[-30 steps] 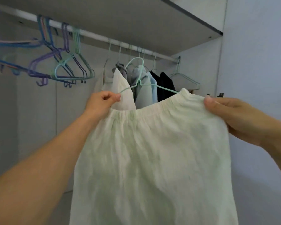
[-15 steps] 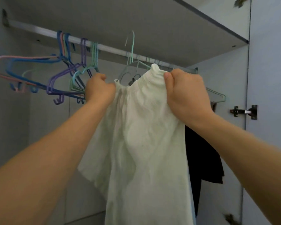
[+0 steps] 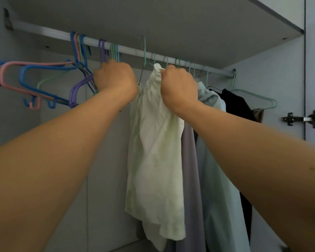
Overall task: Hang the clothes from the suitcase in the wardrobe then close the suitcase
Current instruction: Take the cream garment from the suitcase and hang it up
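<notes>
Hanger hook (image 3: pixel 144 50) raised to rail (image 3: pixel 44 32); left hand (image 3: pixel 115 77), right hand (image 3: pixel 178 86) both clutching white garment (image 3: pixel 153 142) waistband

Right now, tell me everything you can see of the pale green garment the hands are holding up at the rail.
The pale green garment looks like thin, creased woven cloth with a gathered, elastic-like top edge. It hangs lengthwise below the wardrobe rail, bunched at the top, its lower hem uneven. The right hand grips the gathered top; the left hand is clenched at its left upper edge. A mint green hanger hook rises above it at the rail; whether it is hooked over cannot be told. On its right it lies against a lilac garment.
</notes>
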Tool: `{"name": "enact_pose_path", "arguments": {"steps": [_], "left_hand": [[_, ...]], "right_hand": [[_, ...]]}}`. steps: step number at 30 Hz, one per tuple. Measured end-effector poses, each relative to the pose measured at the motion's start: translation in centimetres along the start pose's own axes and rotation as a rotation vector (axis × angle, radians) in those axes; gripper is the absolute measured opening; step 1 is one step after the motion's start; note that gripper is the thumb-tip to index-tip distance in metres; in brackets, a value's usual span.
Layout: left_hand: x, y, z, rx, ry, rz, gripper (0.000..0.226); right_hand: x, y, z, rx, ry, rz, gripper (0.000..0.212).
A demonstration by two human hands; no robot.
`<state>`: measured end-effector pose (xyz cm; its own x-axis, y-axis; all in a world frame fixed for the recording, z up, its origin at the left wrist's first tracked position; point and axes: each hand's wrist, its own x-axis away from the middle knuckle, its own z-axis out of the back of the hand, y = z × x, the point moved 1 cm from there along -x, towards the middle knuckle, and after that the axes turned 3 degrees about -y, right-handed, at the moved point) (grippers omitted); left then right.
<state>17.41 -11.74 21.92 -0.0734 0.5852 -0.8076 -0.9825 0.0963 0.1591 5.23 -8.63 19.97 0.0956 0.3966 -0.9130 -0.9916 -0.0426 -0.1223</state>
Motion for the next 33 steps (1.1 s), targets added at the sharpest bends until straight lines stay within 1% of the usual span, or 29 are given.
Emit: {"name": "enact_pose_path", "arguments": {"steps": [4,8,10,11,12,13,14,15,16,17,18,19,20,21,23,24,25,27,29,30,31,33], "left_hand": [[-0.7,-0.4,-0.9,-0.126,-0.016,-0.01,0.031],[-1.2,-1.3,-1.3,-0.087,-0.034,0.011,0.022],[-1.3,-2.0,-1.5,-0.037,-0.038,0.037,0.019],[-1.3,-2.3,-1.6,-0.014,-0.038,0.049,0.018],[-1.3,-2.6,-1.7,-0.004,-0.027,0.064,0.017],[-1.2,-2.9,-1.9,-0.004,-0.012,0.081,0.017],[-1.2,-3.2,-2.0,-0.011,0.0,0.086,0.017],[-1.1,-3.5,-2.1,-0.013,-0.001,0.092,0.017],[-1.0,-3.7,-2.3,-0.005,-0.008,0.093,0.017],[-0.9,-3.8,-2.3,0.014,-0.003,0.093,0.018],[-1.1,-4.0,-2.5,0.043,-0.004,0.08,0.02],[-1.0,-4.1,-2.5,0.099,-0.024,0.069,0.021],[-1.2,-4.1,-2.6,0.202,-0.048,0.055,0.022],[-1.3,-4.1,-2.8,0.376,-0.073,0.049,0.02],[-1.2,-3.9,-2.9,0.83,-0.154,0.119,0.014],[-1.1,-3.8,-2.8,0.991,-0.194,0.168,0.014],[-0.8,-3.6,-2.7,1.106,-0.253,0.2,0.015],[-0.4,-3.2,-2.8,1.211,-0.361,0.19,0.022],[0.0,-3.1,-2.6,1.237,-0.409,0.15,0.03],[-0.1,-3.0,-2.6,1.255,-0.419,0.136,0.031],[-0.1,-2.9,-2.5,1.277,-0.42,0.134,0.028],[-0.1,-2.6,-2.4,1.331,-0.395,0.16,0.02]], "right_hand": [[-0.6,0.0,-1.6,-0.006,-0.052,-0.019,0.022],[-0.4,-0.2,-2.9,-0.006,-0.18,-0.001,0.02],[-0.1,-0.1,-3.3,0.002,-0.206,-0.002,0.02],[0.0,-0.1,-3.4,-0.004,-0.195,-0.013,0.021],[0.2,-0.1,-3.4,-0.013,-0.146,-0.017,0.022],[0.4,-0.2,-3.4,-0.017,-0.051,0.014,0.024],[0.4,-0.5,-3.3,-0.016,0.078,0.099,0.025],[0.5,-1.0,-3.3,-0.034,0.203,0.225,0.022],[0.6,-1.6,-3.2,-0.081,0.264,0.338,0.019],[0.7,-2.2,-3.1,-0.153,0.232,0.412,0.017],[0.8,-2.9,-3.1,-0.237,0.133,0.436,0.019],[0.9,-3.6,-3.2,-0.315,-0.007,0.398,0.025],[1.1,-4.2,-3.3,-0.398,-0.139,0.313,0.032],[1.3,-4.8,-3.3,-0.512,-0.248,0.202,0.038],[1.4,-5.4,-3.4,-0.777,-0.448,-0.039,0.048],[1.5,-5.4,-3.3,-0.871,-0.52,-0.128,0.052],[1.5,-5.3,-3.2,-0.921,-0.565,-0.176,0.053],[1.5,-5.0,-2.8,-0.938,-0.589,-0.214,0.044],[1.7,-4.8,-2.3,-0.963,-0.563,-0.246,0.029],[1.7,-4.7,-1.9,-0.995,-0.549,-0.274,0.026],[1.6,-4.5,-1.6,-1.032,-0.535,-0.305,0.028],[1.3,-4.4,-1.2,-1.117,-0.508,-0.364,0.032]]}}
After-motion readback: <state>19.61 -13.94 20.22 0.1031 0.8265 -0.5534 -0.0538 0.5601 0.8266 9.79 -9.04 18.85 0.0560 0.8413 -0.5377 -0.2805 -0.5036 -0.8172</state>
